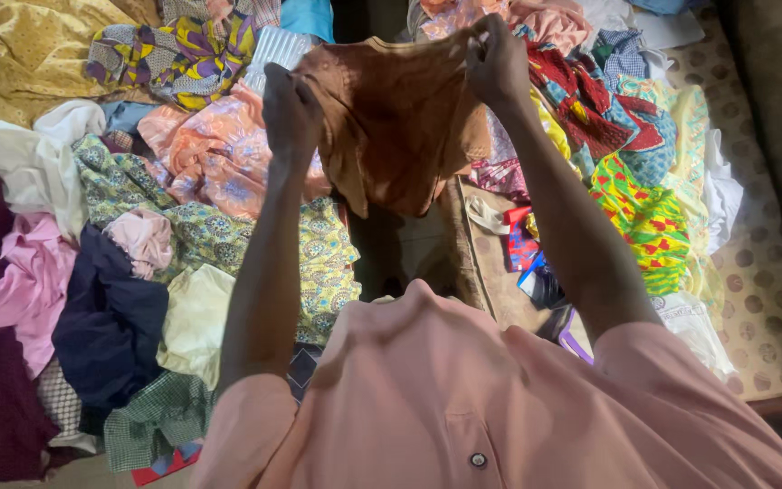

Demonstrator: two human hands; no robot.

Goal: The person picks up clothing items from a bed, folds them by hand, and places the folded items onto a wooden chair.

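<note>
Both the left hand and the right hand pinch the brown garment up by its top edge, unfolded, while heaps of loose clothes lie unsorted below the fingers.

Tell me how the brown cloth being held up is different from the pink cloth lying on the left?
The brown cloth is lifted in the air, pinched at its top edge by the left hand and right hand; the pink cloth lies crumpled in the pile, untouched. The brown cloth hangs spread open, the pink cloth is bunched. Both are plain, with no pattern.
</note>
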